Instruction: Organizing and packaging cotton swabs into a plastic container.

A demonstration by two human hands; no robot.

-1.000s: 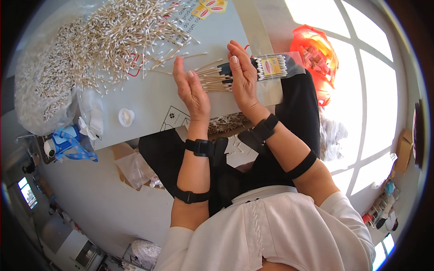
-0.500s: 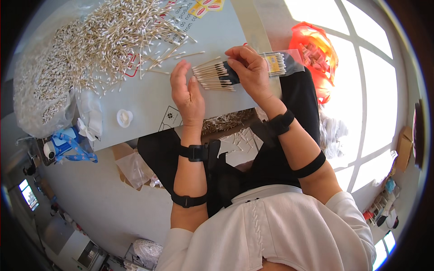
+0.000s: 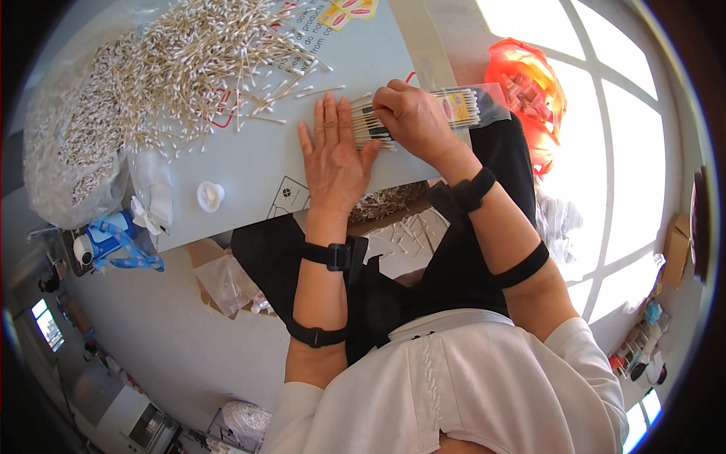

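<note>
My left hand [image 3: 334, 155] lies flat on the grey tabletop, fingers stretched out. Its palm and thumb cover the left end of a row of cotton swabs [image 3: 365, 121]. My right hand [image 3: 417, 121] is curled over the middle of the row, thumb and fingers closed. Whatever they pinch is hidden. To its right, more swabs with a yellow label show through a clear plastic bag [image 3: 490, 100], which reaches past the table's right edge. Part of a dark strip shows across the swabs between my hands.
A big heap of loose cotton swabs [image 3: 189, 68] spills from a clear bag at the left. A small white cup [image 3: 210, 197] stands near the front edge. Yellow labels [image 3: 348, 10] lie at the back. An orange-red plastic bag [image 3: 525, 94] sits beyond the table's right side.
My left hand has turned from upright on its edge to palm down and moved right onto the swabs' ends. My right hand's fingers have curled in more tightly over the row.
</note>
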